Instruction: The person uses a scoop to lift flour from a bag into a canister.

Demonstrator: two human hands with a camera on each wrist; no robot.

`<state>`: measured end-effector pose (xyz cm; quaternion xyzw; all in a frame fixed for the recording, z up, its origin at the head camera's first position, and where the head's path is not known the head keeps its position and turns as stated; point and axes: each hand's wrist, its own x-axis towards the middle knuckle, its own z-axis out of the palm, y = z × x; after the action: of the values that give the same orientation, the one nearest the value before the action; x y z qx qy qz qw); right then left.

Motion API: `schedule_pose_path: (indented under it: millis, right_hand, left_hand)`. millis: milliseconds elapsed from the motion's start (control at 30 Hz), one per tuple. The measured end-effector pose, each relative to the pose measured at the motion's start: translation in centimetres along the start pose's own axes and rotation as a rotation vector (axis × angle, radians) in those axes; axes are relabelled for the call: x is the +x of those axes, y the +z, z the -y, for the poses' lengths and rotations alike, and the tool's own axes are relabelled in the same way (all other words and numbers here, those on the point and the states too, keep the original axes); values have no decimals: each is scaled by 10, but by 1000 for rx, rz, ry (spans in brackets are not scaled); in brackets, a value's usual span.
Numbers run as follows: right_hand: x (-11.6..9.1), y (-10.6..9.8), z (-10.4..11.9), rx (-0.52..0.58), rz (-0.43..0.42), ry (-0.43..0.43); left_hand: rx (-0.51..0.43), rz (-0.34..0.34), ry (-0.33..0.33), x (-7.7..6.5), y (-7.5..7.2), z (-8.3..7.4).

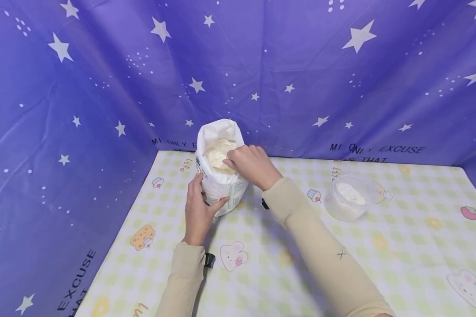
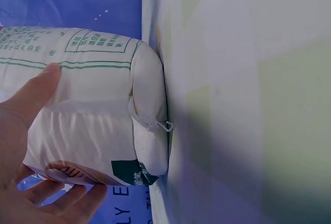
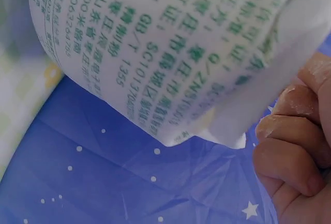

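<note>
A white flour bag (image 1: 218, 189) with green print stands upright and open at the far side of the table, pale flour (image 1: 218, 152) showing inside its mouth. Low on its side my left hand (image 1: 198, 209) holds it, thumb on one face and fingers round the other. My right hand (image 1: 254, 165) is at the bag's mouth, over the right rim, its fingers curled. White powder dusts those fingers (image 3: 292, 131) in the right wrist view. Whatever may be inside the right hand is hidden. Thread (image 2: 168, 125) hangs at the bag's base.
To the right stands a clear round plastic tub (image 1: 341, 211) with white powder (image 1: 351, 193) in it. A checked cloth (image 1: 258, 259) covers the table. Blue starry curtains (image 1: 238, 57) hang close behind and at the left.
</note>
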<state>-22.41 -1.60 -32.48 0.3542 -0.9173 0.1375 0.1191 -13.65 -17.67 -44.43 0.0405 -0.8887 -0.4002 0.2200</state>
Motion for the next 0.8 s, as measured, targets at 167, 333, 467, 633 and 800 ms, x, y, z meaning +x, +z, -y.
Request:
schedule_pose_path:
  millis: [167,333,467,633,800]
  right_hand:
    - [1,2,-1,8,-17,-4]
    - [2,8,-3,-11,-22,-3]
    - [1,10,-4,-30,-39,-7]
    - [-6,12,-6,-32,-56,3]
    - [-11,16,-5,61,-98,20]
  left_hand:
    - [-10,-5,1,1,-1,1]
    - [-23,4,0,1,1,-1]
    - [-35,1,14,1,4,-5]
    - [-26,-2,30,-1,6,-5]
    - [-19,-9,14,-1,-1,-2]
